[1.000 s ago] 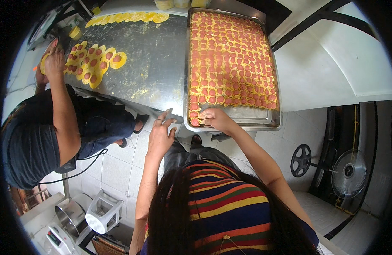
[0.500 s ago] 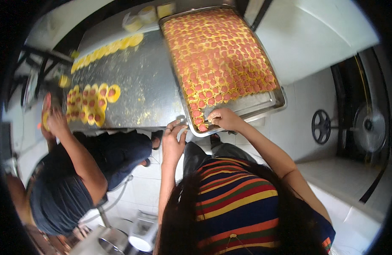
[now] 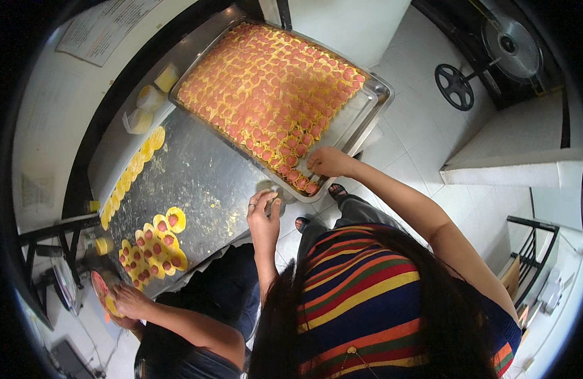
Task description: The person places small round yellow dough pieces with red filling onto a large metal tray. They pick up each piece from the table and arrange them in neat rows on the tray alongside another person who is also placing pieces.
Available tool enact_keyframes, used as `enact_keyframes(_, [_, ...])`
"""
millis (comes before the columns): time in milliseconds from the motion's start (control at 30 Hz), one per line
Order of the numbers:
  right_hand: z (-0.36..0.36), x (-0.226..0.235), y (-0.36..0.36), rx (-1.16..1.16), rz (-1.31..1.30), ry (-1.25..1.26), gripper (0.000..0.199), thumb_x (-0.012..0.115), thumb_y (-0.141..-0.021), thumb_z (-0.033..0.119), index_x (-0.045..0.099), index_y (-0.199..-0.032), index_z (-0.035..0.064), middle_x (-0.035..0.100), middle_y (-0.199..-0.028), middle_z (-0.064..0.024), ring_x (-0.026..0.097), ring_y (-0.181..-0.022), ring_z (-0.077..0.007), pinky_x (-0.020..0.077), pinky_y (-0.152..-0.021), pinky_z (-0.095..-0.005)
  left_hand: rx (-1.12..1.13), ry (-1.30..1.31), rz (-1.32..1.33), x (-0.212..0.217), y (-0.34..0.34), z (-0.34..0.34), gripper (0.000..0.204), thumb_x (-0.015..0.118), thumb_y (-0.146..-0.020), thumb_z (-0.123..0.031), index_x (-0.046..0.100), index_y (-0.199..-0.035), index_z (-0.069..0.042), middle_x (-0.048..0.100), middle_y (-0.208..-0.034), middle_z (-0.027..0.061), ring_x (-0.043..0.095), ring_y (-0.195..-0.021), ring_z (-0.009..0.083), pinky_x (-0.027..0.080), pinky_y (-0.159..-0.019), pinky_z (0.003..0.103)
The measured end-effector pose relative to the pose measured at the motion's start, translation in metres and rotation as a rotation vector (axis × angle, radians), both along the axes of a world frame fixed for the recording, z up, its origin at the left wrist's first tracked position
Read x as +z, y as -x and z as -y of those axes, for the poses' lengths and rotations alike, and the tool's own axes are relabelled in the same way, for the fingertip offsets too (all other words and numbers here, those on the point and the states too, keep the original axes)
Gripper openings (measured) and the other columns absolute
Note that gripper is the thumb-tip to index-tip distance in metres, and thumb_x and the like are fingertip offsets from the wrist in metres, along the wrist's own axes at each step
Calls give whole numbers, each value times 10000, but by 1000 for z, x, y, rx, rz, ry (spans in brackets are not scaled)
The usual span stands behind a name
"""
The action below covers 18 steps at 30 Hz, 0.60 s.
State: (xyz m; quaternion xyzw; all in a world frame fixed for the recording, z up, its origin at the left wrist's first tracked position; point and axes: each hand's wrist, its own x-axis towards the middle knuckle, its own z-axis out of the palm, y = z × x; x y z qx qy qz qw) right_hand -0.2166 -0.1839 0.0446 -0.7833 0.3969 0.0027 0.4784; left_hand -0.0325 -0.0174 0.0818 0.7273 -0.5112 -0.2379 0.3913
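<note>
"Where does the metal tray lie from you?"

"Ahead of me, at the right end of the counter, its long axis slanting from far left to near right. The near right end comes closest to me."

"Which hand is nearer?"

"My right hand, above the bare strip at that end, just beside a short tail of dumplings. Its fingers are bunched; whether they grip a dumpling, I cannot tell. My left hand hangs outside the tray, left of its near corner, fingers loosely bent, apparently holding nothing."

"And the dumplings?"

"Packed pink side up across the tray's far left part, the tail reaching down to the near corner. Well to the left, a co-worker's hand is near yellow wrappers on the counter."
</note>
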Motion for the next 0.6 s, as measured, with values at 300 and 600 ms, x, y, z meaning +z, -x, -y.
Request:
enact_keyframes(300, [-14, 3, -15, -211, 134, -331, 247, 578, -757, 88, 651, -967, -20, 665, -841, -78, 603, -759, -136, 479, -673, -269, -76, -14, -83, -3, -19, 0, 151, 609, -818, -78, 636, -948, -6, 587, -1060, 159, 595, -945, 281, 493, -803, 340])
enact_keyframes(600, [-19, 8, -22, -271, 188, -421, 311, 575, -781, 90, 633, -1074, 1, 657, -922, -52, 574, -815, -131, 464, -729, -261, -98, -9, -113, -7, -25, -3, 149, 605, -813, -71, 633, -946, -9, 586, -1068, 154, 596, -949, 288, 491, -815, 333])
